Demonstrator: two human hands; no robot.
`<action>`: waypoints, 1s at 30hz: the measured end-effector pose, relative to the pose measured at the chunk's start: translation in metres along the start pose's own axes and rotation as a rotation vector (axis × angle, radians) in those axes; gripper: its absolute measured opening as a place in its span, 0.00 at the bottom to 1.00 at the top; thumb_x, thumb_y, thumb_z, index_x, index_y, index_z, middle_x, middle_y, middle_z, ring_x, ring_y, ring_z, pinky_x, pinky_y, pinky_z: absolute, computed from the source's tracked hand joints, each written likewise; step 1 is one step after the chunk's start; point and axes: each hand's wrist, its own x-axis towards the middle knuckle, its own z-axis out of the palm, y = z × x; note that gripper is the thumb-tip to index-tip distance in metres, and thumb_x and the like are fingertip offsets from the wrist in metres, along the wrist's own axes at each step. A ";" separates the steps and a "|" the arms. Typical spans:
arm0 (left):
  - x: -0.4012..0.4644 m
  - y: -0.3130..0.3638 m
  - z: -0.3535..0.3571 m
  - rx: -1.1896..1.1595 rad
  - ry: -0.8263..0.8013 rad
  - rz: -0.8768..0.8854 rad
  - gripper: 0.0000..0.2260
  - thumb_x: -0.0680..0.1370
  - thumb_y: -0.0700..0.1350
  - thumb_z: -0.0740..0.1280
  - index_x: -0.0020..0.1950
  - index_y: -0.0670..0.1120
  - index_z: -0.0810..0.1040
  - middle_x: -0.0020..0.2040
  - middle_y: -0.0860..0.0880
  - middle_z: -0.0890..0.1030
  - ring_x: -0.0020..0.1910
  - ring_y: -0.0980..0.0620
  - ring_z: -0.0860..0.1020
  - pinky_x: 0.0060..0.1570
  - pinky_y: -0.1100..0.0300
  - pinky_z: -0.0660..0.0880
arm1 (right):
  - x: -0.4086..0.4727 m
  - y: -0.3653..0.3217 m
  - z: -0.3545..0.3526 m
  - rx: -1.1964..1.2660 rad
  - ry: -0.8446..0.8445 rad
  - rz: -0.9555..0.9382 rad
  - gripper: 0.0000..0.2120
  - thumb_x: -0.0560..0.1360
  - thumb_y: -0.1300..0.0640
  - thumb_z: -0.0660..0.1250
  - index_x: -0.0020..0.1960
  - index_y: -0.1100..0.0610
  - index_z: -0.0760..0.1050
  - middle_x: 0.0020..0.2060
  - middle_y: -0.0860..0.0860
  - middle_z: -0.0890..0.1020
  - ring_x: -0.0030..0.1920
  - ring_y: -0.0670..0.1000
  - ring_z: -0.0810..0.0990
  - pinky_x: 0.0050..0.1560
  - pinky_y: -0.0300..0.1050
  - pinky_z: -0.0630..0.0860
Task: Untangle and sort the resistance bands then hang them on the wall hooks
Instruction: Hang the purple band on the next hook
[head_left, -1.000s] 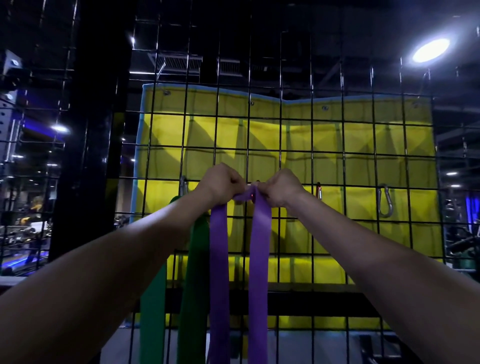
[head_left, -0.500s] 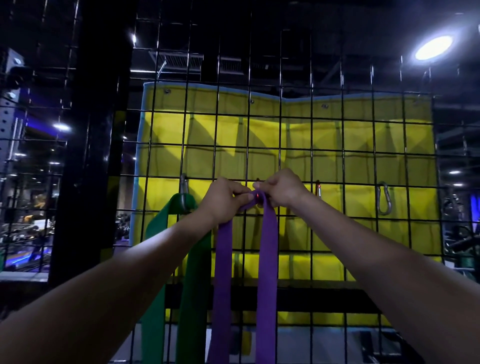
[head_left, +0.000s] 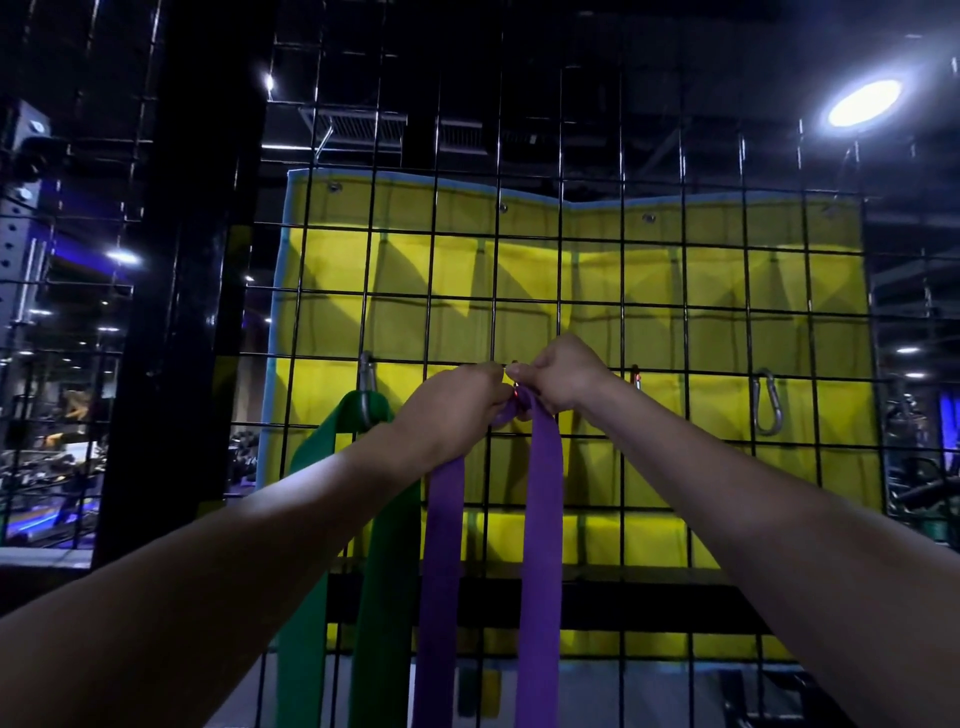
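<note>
A purple resistance band (head_left: 543, 509) hangs in two long strands down the black wire grid (head_left: 592, 270). Its top loop is bunched at a small reddish hook between my fists. My left hand (head_left: 457, 402) is closed on the band's top from the left. My right hand (head_left: 563, 371) pinches the loop and hook from the right. A green band (head_left: 387, 545) hangs from a silver carabiner (head_left: 367, 382) just left of my left hand, partly hidden behind my left forearm.
An empty silver carabiner (head_left: 767, 402) hangs on the grid at the right, and a small red hook (head_left: 635, 375) sits between it and my right hand. A yellow padded mat (head_left: 727, 291) hangs behind the grid. A black pillar (head_left: 176, 291) stands at the left.
My left hand has slid slightly down and left, uncovering the green band's carabiner. Both hands stay closed on the purple band's top at the hook.
</note>
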 end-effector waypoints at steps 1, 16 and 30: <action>0.000 0.000 -0.001 0.005 -0.003 0.013 0.11 0.80 0.44 0.57 0.55 0.44 0.78 0.55 0.45 0.76 0.52 0.46 0.76 0.48 0.53 0.73 | 0.000 0.001 0.000 0.002 -0.001 0.001 0.18 0.75 0.49 0.65 0.33 0.60 0.75 0.26 0.54 0.75 0.31 0.52 0.75 0.41 0.46 0.73; 0.004 0.004 0.002 0.101 -0.046 0.046 0.12 0.79 0.41 0.59 0.60 0.46 0.77 0.61 0.46 0.74 0.54 0.45 0.77 0.48 0.54 0.73 | -0.005 0.006 0.002 0.105 0.022 -0.012 0.15 0.74 0.55 0.68 0.31 0.59 0.74 0.29 0.57 0.78 0.31 0.55 0.78 0.37 0.49 0.76; -0.017 0.011 0.012 -0.441 0.303 -0.259 0.10 0.77 0.47 0.65 0.58 0.52 0.75 0.49 0.53 0.80 0.47 0.53 0.78 0.46 0.56 0.75 | -0.013 0.012 0.006 0.323 0.013 0.003 0.11 0.75 0.58 0.67 0.35 0.59 0.75 0.33 0.60 0.80 0.32 0.56 0.80 0.34 0.45 0.77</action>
